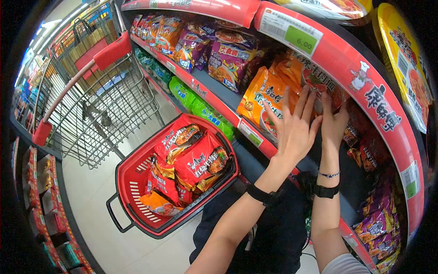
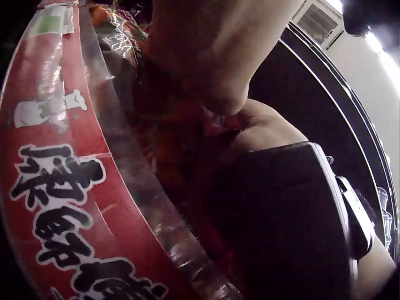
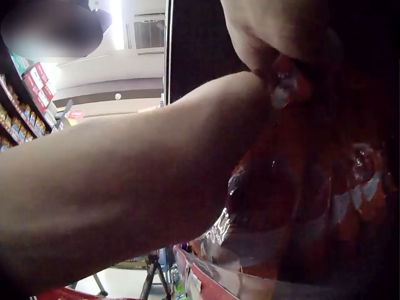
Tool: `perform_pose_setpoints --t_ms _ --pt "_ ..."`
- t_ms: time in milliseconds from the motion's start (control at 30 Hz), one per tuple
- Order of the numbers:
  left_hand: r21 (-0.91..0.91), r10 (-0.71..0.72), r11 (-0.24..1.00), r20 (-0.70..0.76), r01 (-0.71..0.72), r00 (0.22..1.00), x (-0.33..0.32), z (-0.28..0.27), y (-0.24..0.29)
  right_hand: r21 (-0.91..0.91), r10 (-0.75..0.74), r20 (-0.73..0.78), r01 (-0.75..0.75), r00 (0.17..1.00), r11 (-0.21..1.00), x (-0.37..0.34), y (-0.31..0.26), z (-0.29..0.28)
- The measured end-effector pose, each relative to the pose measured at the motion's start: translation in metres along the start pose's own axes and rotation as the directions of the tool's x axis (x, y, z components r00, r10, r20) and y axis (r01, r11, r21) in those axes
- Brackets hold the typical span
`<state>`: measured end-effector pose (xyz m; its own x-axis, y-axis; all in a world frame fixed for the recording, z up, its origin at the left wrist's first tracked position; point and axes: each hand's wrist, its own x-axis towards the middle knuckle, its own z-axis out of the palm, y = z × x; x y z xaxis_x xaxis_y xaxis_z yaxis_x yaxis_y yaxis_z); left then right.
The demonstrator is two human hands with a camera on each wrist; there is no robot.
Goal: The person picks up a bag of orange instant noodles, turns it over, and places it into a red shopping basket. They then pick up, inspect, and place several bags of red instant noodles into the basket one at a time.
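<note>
In the head view my left hand [image 1: 292, 132] lies over an orange instant noodle packet [image 1: 255, 98] on the shelf, its fingers spread and nearly straight. Close beside it, my right hand [image 1: 333, 125] has its fingers on a red-fronted noodle packet [image 1: 319, 82] that shows a bowl picture. Both hands reach in under the red price rail, thumb sides close together. Dim light in the right wrist view shows glossy packaging [image 3: 262, 206] below the hands. The left wrist view is mostly dark, with a bare hand [image 2: 212, 56] at the top.
A red shopping basket [image 1: 132, 201] holds several red noodle packets [image 1: 200, 160] and an orange one [image 1: 159, 204]. Behind it stands a metal shopping cart [image 1: 96, 114]. Purple packets [image 1: 230, 64] sit farther along the shelf, green ones [image 1: 200, 107] lower down. The price rail [image 1: 337, 59] overhangs the hands.
</note>
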<state>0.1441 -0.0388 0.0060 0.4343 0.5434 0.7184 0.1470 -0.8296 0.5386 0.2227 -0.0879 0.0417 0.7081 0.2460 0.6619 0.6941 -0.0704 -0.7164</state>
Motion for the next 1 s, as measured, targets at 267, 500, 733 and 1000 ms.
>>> perform_pose_setpoints --t_ms 267,500,733,1000 --pt "-0.05 -0.009 0.999 -0.055 0.006 0.998 0.006 0.002 -0.006 0.003 0.017 -0.015 -0.017 1.0 1.0 0.009 0.014 0.006" --pt "-0.136 -0.009 0.991 -0.087 -0.003 0.996 0.006 -0.002 -0.012 0.006 -0.041 -0.012 0.041 0.999 0.999 0.002 0.003 0.005" --pt "-0.106 -0.094 0.991 -0.113 0.082 0.989 0.002 -0.007 -0.014 -0.014 -0.075 -0.066 0.074 0.995 0.997 -0.011 0.011 -0.001" --pt "-0.056 -0.206 0.978 -0.081 0.202 0.975 -0.022 -0.024 -0.024 -0.103 -0.195 -0.103 0.184 0.975 0.977 -0.062 -0.033 0.015"
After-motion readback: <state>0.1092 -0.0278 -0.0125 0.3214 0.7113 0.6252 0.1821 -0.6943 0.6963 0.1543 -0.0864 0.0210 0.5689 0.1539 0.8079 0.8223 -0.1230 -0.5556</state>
